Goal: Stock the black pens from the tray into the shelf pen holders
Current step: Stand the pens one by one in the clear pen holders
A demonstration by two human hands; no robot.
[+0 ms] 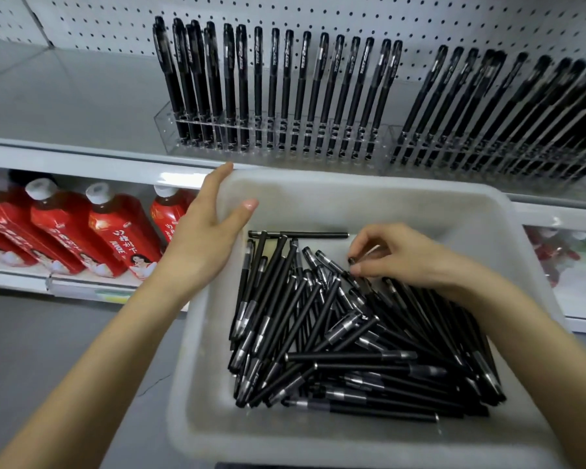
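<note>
She's at the picking-up step. Her right grip (396, 255) is down in the white tray (352, 187), narrowed to a pinch: thumb and forefinger hold the dark end of one pen (332, 263) at the far edge of the heap. I cannot tell whether it has left the pile yet.

The rest of the black pens (335, 350) lie crisscrossed beneath and behind that grip, filling most of the tray floor.

The left grip (203, 231) is wide, fingers straight along the outside of the tray's left wall and thumb reaching over the rim. It looks to be steadying the tray.

Ahead of and above both grips, on the shelf (82, 157), stand two clear pen holders. The nearer one (217, 143) is straight beyond the left grip and the other (420, 150) is off past the right. Both hold rows of upright pens. From here the nearer holder seems to have free front slots, so stocking looks well along but unfinished.

Next she'll need to draw that pen clear of its neighbours, turn it upright, carry it forward and drop it into an open slot.

Red bottles (115, 238) sit a shelf below, left of the left grip.
</note>
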